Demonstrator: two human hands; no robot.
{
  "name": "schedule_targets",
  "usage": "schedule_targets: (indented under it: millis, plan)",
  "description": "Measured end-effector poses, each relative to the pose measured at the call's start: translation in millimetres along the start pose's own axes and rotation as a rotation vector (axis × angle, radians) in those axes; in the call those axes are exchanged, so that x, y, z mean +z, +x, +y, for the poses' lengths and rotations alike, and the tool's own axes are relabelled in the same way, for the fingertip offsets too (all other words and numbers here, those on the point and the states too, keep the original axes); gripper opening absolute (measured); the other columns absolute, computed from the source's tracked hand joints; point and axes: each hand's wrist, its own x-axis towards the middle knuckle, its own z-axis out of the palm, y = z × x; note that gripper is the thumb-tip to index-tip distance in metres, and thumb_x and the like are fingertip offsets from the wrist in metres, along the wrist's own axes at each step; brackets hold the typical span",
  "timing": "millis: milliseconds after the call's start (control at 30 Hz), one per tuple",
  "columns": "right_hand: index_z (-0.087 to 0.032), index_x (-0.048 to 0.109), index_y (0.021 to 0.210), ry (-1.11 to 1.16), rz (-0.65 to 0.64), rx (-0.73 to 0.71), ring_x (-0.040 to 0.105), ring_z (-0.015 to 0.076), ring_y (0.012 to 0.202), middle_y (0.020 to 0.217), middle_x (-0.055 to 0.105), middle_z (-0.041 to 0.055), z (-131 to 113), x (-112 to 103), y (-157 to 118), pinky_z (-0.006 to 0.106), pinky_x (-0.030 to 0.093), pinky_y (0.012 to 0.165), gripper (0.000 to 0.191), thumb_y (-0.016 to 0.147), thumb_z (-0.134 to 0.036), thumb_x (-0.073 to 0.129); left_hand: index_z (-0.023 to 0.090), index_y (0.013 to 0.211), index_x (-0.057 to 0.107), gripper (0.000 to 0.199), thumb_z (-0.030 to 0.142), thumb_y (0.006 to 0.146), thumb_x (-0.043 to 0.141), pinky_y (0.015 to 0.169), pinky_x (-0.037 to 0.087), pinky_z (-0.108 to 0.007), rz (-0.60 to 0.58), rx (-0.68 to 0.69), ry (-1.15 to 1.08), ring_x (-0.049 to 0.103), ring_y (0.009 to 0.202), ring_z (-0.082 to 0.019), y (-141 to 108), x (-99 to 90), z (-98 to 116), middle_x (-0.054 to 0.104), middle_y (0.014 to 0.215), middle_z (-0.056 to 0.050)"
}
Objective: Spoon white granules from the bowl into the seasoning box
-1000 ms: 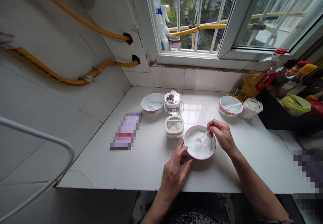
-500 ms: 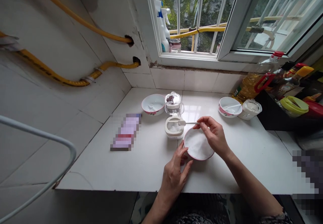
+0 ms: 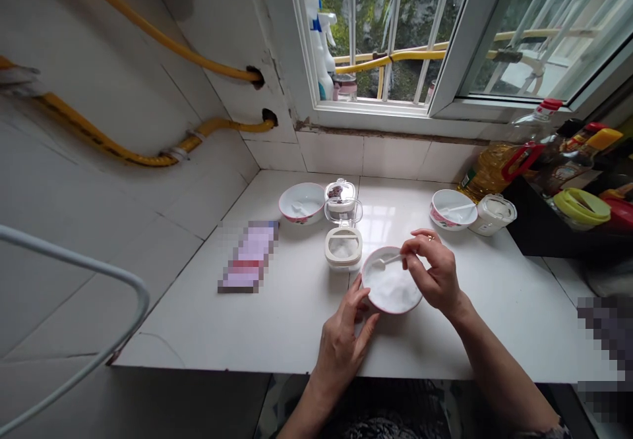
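Note:
A bowl (image 3: 395, 291) of white powdery stuff stands near the middle of the counter. My left hand (image 3: 343, 333) rests against its left side, thumb and fingers apart, fingertips on the rim. My right hand (image 3: 435, 271) pinches the handle of a small white spoon (image 3: 380, 264), whose head is over the bowl's far left part. Just left of the bowl is an open clear jar (image 3: 343, 249) with white contents, its lid tipped back. Behind that jar stands another jar (image 3: 340, 194) with dark red contents.
A white bowl (image 3: 301, 203) with a spoon sits back left. At the right are a flowered bowl (image 3: 452, 211), a lidded jar (image 3: 494, 213), an oil bottle (image 3: 494, 162) and a black box (image 3: 529, 228) with bottles. A blurred purple packet (image 3: 250, 258) lies left.
My right hand has moved right, carrying the spoon from above the open jar to over the bowl. My left hand has stayed at the bowl. The view has shifted slightly.

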Motion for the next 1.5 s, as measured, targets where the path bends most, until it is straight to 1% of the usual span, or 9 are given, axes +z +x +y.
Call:
schedule_targets:
  millis: [167, 300, 500, 667, 1000, 1167, 1267, 1400, 1500]
  plan:
    - [-0.023, 0.052, 0.076, -0.049, -0.167, -0.092, 0.044, 0.0124, 0.049, 0.057, 0.053, -0.0063, 8.2, -2.7, -7.4, 0.038, 0.045, 0.085, 0.017, 0.078, -0.007, 0.046, 0.021, 0.132, 0.047, 0.033, 0.025, 0.1, 0.053, 0.073, 0.063, -0.024, 0.002, 0.002, 0.0, 0.074, 0.081, -0.014, 0.4, 0.6, 0.2, 0.057, 0.141, -0.02]
    - [-0.022, 0.052, 0.073, 0.002, -0.255, -0.051, 0.042, 0.0121, 0.049, 0.055, 0.052, -0.0062, 9.6, 5.5, -12.1, 0.037, 0.044, 0.084, 0.017, 0.076, -0.008, 0.044, 0.021, 0.131, 0.047, 0.032, 0.026, 0.101, 0.052, 0.072, 0.064, -0.025, -0.005, -0.001, 0.0, 0.074, 0.081, -0.014, 0.3, 0.1, 0.7, 0.056, 0.142, -0.02]
    - [-0.023, 0.055, 0.063, 0.137, -0.208, 0.38, 0.055, 0.0188, 0.067, 0.057, 0.06, -0.0005, 12.2, 8.4, -14.3, 0.032, 0.044, 0.071, 0.018, 0.073, -0.014, 0.044, 0.022, 0.132, 0.047, 0.032, 0.027, 0.1, 0.052, 0.072, 0.064, -0.025, -0.006, -0.009, 0.0, 0.075, 0.082, -0.015, 0.0, -0.4, 0.8, 0.057, 0.142, -0.019]
    - [-0.021, 0.059, 0.062, 0.404, -0.141, 0.719, 0.047, 0.0145, 0.049, 0.046, 0.052, -0.0037, 12.9, 3.1, -9.2, 0.028, 0.038, 0.054, 0.014, 0.069, -0.021, 0.047, 0.022, 0.132, 0.047, 0.033, 0.026, 0.1, 0.053, 0.074, 0.064, -0.026, -0.006, -0.017, -0.008, 0.075, 0.081, -0.014, -0.1, -0.4, 0.4, 0.056, 0.143, -0.019]
    - [-0.02, 0.062, 0.067, 0.631, -0.055, 0.858, 0.051, 0.0143, 0.051, 0.047, 0.057, -0.0035, 20.7, 6.0, -4.2, 0.029, 0.044, 0.061, 0.009, 0.071, -0.026, 0.056, 0.021, 0.133, 0.047, 0.034, 0.025, 0.1, 0.053, 0.073, 0.063, -0.025, -0.005, -0.011, -0.005, 0.074, 0.081, -0.014, 0.3, -0.4, 1.5, 0.056, 0.143, -0.019]
    - [-0.021, 0.06, 0.088, 0.571, 0.038, 0.679, 0.066, 0.0188, 0.069, 0.069, 0.069, 0.0009, 7.3, 18.3, 0.2, 0.033, 0.051, 0.072, 0.011, 0.087, -0.031, 0.056, 0.021, 0.132, 0.047, 0.033, 0.025, 0.1, 0.052, 0.071, 0.063, -0.026, -0.001, 0.005, 0.007, 0.074, 0.08, -0.014, 0.4, -0.2, 0.8, 0.056, 0.142, -0.02]
    - [-0.023, 0.059, 0.096, 0.299, 0.034, 0.374, 0.068, 0.0206, 0.081, 0.082, 0.073, 0.004, -1.0, 29.0, 0.8, 0.039, 0.051, 0.083, 0.009, 0.094, -0.024, 0.05, 0.021, 0.133, 0.046, 0.034, 0.025, 0.1, 0.052, 0.072, 0.064, -0.027, -0.012, 0.006, 0.006, 0.074, 0.082, -0.016, 0.6, -0.8, 0.5, 0.056, 0.142, -0.02]
    - [-0.023, 0.061, 0.095, -0.025, -0.118, -0.046, 0.066, 0.0189, 0.077, 0.079, 0.072, 0.0025, -3.1, 35.7, 1.1, 0.044, 0.044, 0.098, 0.023, 0.093, -0.008, 0.043, 0.021, 0.133, 0.047, 0.034, 0.023, 0.1, 0.052, 0.076, 0.064, -0.028, -0.012, 0.004, 0.024, 0.075, 0.097, -0.02, 1.0, -1.5, 0.9, 0.056, 0.142, -0.021]
    - [-0.023, 0.06, 0.097, -0.049, -0.109, -0.061, 0.066, 0.0182, 0.074, 0.08, 0.073, 0.0013, -2.6, 28.2, 2.3, 0.045, 0.043, 0.1, 0.024, 0.091, -0.007, 0.044, 0.021, 0.133, 0.047, 0.034, 0.024, 0.1, 0.052, 0.075, 0.064, -0.027, -0.002, 0.009, 0.02, 0.075, 0.094, -0.019, 1.3, -1.3, 1.1, 0.056, 0.142, -0.021]
